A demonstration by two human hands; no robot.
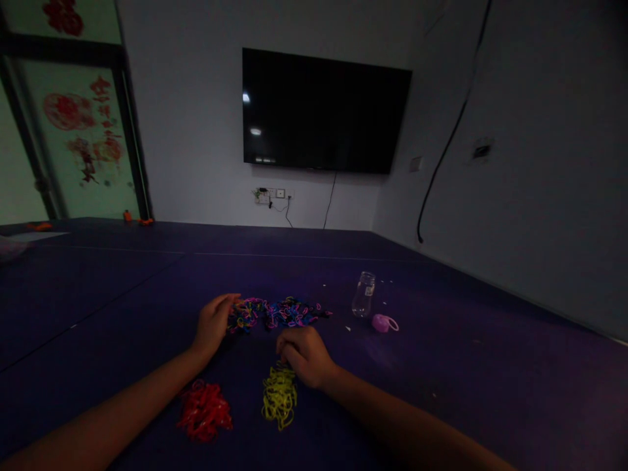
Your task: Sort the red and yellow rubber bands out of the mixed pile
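Observation:
A long heap of mixed rubber bands (294,313), mostly blue, pink and black with some yellow and orange, lies on the purple floor mat in front of me. At its left end rests my left hand (213,322), fingers stretched out along the bands. My right hand (308,356) hovers at the upper edge of a yellow rubber band pile (279,397), its fingers curled down and together. Whatever those fingertips hold is hidden. Below my left wrist sits a separate pile of red rubber bands (205,411).
To the right stand a clear bottle (363,297) without its lid and a pink lid with a loop (381,322). Small white scraps (348,328) dot the mat (466,373). Beyond are a wall-mounted television (324,114), sockets with cords and a hanging black cable (444,154).

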